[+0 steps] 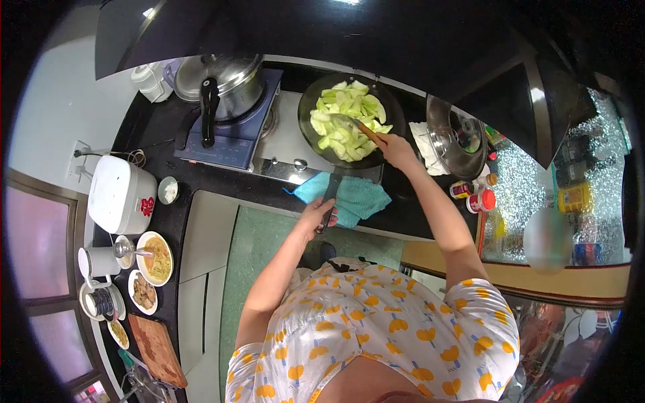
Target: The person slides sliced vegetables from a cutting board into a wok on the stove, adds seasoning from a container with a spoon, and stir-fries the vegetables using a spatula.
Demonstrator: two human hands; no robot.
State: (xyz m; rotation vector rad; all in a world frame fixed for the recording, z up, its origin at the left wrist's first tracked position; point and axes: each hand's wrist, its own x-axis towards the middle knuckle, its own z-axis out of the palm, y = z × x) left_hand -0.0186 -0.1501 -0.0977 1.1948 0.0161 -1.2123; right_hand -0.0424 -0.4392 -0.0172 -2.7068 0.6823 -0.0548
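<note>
A dark wok (306, 127) sits on the stove at the top middle, holding many pale green sliced vegetable pieces (349, 111) that look like gourd. My left hand (316, 217) is closed around the wok's long black handle (331, 191). In my right hand (398, 152) is the wooden handle of a spatula (368, 132), its head among the pieces in the wok. A teal cloth (363, 200) hangs over the counter edge beneath the wok handle.
Left of the stove, a pressure cooker (238, 91) stands on an induction cooker (225, 152). A glass lid (449, 144) and jars (481, 200) are at right. Along the left counter are a white rice cooker (121, 191), dishes of food (144, 294) and a cutting board (158, 346).
</note>
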